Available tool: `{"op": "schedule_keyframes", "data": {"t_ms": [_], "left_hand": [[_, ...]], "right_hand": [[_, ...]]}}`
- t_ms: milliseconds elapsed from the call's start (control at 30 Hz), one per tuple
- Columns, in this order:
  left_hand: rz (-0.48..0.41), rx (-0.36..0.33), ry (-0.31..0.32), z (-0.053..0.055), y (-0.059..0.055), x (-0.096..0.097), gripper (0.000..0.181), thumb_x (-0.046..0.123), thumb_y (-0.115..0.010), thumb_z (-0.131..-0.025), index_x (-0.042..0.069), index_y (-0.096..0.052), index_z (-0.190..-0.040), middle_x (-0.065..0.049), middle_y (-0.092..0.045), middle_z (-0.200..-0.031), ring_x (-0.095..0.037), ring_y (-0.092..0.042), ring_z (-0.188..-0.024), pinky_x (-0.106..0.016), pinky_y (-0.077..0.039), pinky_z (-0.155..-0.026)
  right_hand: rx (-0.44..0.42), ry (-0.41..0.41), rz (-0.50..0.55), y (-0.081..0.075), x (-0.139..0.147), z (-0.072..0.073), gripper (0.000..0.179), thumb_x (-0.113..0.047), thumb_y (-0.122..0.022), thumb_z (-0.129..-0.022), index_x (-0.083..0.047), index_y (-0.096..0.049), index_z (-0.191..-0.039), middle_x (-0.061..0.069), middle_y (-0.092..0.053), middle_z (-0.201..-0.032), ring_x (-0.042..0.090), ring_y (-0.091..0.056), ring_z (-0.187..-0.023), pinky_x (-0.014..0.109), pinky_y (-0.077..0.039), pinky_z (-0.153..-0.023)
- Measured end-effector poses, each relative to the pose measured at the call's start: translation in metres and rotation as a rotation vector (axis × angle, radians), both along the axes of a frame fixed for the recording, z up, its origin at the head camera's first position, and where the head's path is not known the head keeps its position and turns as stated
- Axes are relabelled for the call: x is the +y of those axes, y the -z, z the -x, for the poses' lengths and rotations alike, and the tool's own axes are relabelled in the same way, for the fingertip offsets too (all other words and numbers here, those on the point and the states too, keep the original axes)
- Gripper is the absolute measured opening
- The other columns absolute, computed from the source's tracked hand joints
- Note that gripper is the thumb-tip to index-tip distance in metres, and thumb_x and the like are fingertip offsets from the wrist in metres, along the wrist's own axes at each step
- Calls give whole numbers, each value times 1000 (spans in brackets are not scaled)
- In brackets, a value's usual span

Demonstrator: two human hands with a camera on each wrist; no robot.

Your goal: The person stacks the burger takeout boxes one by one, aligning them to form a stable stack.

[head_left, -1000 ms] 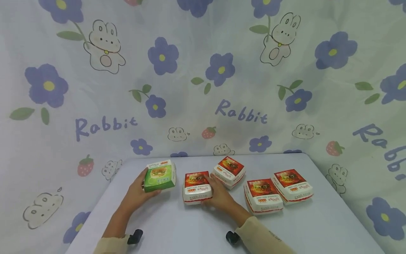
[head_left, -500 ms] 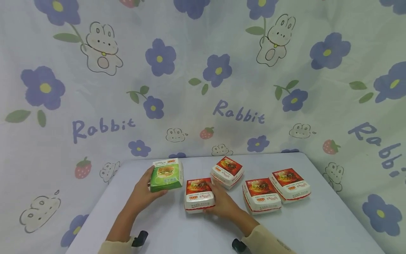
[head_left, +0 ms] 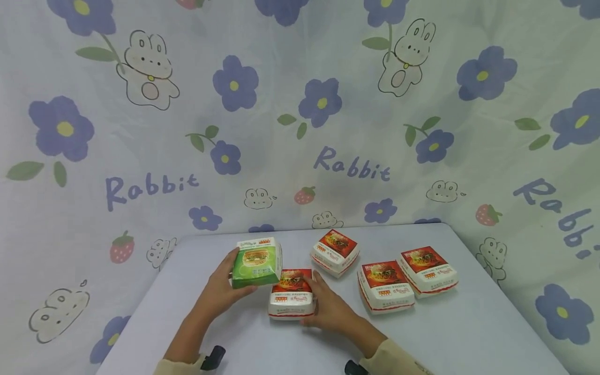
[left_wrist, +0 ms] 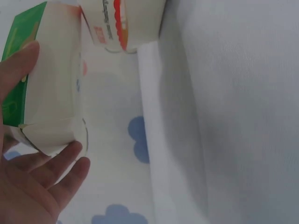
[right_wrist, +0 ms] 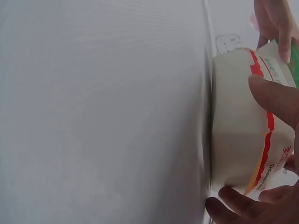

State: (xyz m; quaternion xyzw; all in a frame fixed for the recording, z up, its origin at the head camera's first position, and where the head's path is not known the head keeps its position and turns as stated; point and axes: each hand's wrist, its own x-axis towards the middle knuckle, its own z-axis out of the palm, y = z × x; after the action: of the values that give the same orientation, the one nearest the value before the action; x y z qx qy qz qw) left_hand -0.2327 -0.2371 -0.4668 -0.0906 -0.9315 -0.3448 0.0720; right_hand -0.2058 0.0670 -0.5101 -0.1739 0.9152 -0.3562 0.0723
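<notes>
My left hand (head_left: pixel 221 290) grips a green-and-white burger box (head_left: pixel 255 260) by its left side, thumb along the near edge. In the left wrist view, the plain white side of that green box (left_wrist: pixel 55 74) faces the camera, clear of the table. The right hand (head_left: pixel 332 306) holds a red-and-white burger box (head_left: pixel 291 300) from its right side. The right wrist view shows this red box (right_wrist: pixel 240 112) resting on the table, with the thumb over the lid edge and fingertips at its far lower side. The green box overlaps the red one's far left corner in the head view.
Another red-and-white burger box (head_left: pixel 335 252) lies just behind the right hand. Two more, a nearer box (head_left: pixel 386 288) and a farther box (head_left: pixel 428 272), sit side by side to the right. The white table (head_left: pixel 483 323) meets a rabbit-and-flower curtain (head_left: pixel 272 130) at the back.
My left hand has carried the green box rightward, over the corner of the red box. The right hand has drawn its red box a little nearer. The other boxes stay put.
</notes>
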Motion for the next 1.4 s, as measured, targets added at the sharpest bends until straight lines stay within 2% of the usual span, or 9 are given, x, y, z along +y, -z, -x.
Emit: {"op": "schedule_keyframes", "data": {"t_ms": [67,233,400,600,833,1133,1400], "left_hand": [[1,-1,7,-2,-1,4,117,37,-87,-70,25,-11,-158,-11,-24,-158,-36,-45,-127,-53,-46,-97],[-14,13,22,-7,-4,16,117,37,-88,-69,26,-13,-157,-9,-25,-158,-35,-47,-126,-53,-46,-96],[-5,11,30,-11,-7,27,117,47,-86,-69,25,-13,-157,-8,-25,-158,-34,-49,-125,-53,-46,-97],[-5,3,31,-17,-11,37,118,60,-82,-66,23,-16,-157,-9,-28,-157,-33,-51,-123,-52,-46,-97],[-7,20,50,-20,-13,43,120,66,-79,-64,22,-18,-157,-8,-31,-155,-32,-53,-121,-51,-47,-97],[-16,21,72,-24,-16,49,120,69,-77,-63,22,-19,-156,-6,-33,-154,-31,-54,-120,-52,-47,-97],[-15,14,85,-29,-15,54,119,71,-76,-62,26,-19,-156,-2,-34,-154,-29,-55,-119,-53,-46,-97]], "right_hand": [[13,-11,-8,2,1,0,110,-54,-83,-68,-42,-17,-155,8,-9,-162,42,-29,-139,63,-36,-101],[40,-39,-8,8,5,0,107,-56,-80,-71,-29,-21,-156,9,-9,-162,36,-25,-142,58,-34,-106],[54,-35,-10,9,9,1,114,-57,-79,-71,-23,-13,-158,7,-9,-162,30,-18,-145,55,-29,-110],[27,-9,-2,6,10,0,117,-61,-79,-69,-26,-12,-158,4,-11,-162,29,-17,-145,56,-27,-110],[42,30,-13,-2,12,-1,111,-75,-66,-71,-26,-16,-157,4,-16,-161,30,-21,-144,58,-28,-109],[92,39,82,-13,11,0,104,-69,-69,-74,-23,-22,-156,3,-26,-158,31,-27,-142,57,-30,-109],[68,24,231,-17,12,-3,99,-64,-69,-78,-35,-15,-156,-2,-32,-155,30,-36,-138,60,-34,-105]]}}
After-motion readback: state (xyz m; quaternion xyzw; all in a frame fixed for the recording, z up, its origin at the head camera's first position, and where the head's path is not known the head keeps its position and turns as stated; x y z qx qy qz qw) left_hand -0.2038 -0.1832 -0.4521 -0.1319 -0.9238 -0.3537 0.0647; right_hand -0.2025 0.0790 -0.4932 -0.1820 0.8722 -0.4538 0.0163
